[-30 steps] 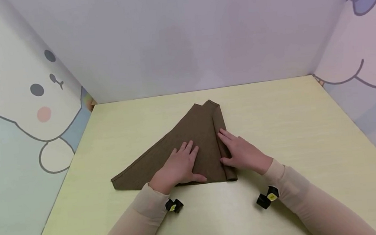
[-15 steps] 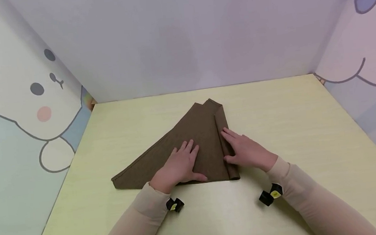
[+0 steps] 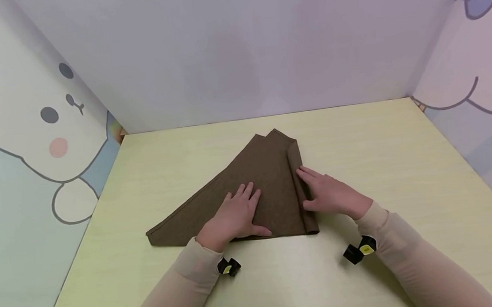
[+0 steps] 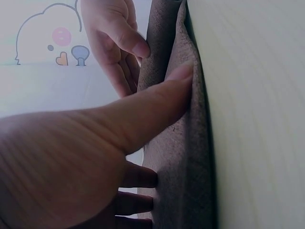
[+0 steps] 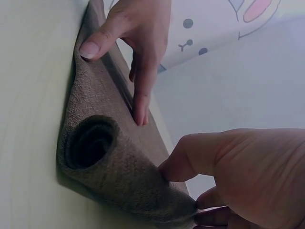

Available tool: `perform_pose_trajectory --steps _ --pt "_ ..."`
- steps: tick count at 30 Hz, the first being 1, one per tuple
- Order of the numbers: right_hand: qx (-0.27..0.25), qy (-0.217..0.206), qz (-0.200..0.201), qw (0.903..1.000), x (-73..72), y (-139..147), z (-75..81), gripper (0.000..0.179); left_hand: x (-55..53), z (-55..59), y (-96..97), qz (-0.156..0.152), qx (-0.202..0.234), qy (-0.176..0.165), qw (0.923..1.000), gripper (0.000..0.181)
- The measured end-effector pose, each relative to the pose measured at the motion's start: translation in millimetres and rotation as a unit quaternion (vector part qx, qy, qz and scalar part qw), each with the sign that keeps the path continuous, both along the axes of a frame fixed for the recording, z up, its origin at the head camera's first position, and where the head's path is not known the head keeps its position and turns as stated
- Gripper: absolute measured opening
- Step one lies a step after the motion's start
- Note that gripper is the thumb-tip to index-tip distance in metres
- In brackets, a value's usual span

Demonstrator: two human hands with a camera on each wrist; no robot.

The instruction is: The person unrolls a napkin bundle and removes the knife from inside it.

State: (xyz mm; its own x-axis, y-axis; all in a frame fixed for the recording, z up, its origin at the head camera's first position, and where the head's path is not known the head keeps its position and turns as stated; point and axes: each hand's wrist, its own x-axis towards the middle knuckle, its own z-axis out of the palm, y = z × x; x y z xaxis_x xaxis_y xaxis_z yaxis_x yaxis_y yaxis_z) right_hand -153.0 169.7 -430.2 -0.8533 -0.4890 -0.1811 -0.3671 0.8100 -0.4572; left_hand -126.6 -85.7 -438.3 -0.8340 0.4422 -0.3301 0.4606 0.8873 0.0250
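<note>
A brown cloth lies folded in a rough triangle on the table. Along its right side runs a rolled edge, whose spiral end faces the right wrist camera. My left hand rests spread on the middle of the cloth, its thumb near the front edge, as the left wrist view also shows. My right hand touches the rolled edge with thumb and fingertips, fingers fairly straight. Its palm is off the cloth, and part of the roll is hidden beneath the fingers.
The pale yellow table meets a plain back wall. Side walls with cartoon animals stand left and right. A small black wrist camera sits at the left cuff, another black camera at the right.
My right hand has moved a little to the right together with the rolled edge, and the flat part of the cloth has widened. My left hand has stayed in place.
</note>
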Motion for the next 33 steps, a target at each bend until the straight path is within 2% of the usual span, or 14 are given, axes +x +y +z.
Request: perform_pose_trajectory --steps 21,33 --pt "0.004 -0.01 0.019 0.9998 -3.6 14 4.8 0.08 0.3 2.4 0.3 0.003 0.003 -0.005 1.0 0.11" --pt "0.009 -0.016 0.013 0.9998 -3.8 16 5.6 0.081 -1.3 -0.4 -0.8 -0.003 0.006 0.001 1.0 0.11"
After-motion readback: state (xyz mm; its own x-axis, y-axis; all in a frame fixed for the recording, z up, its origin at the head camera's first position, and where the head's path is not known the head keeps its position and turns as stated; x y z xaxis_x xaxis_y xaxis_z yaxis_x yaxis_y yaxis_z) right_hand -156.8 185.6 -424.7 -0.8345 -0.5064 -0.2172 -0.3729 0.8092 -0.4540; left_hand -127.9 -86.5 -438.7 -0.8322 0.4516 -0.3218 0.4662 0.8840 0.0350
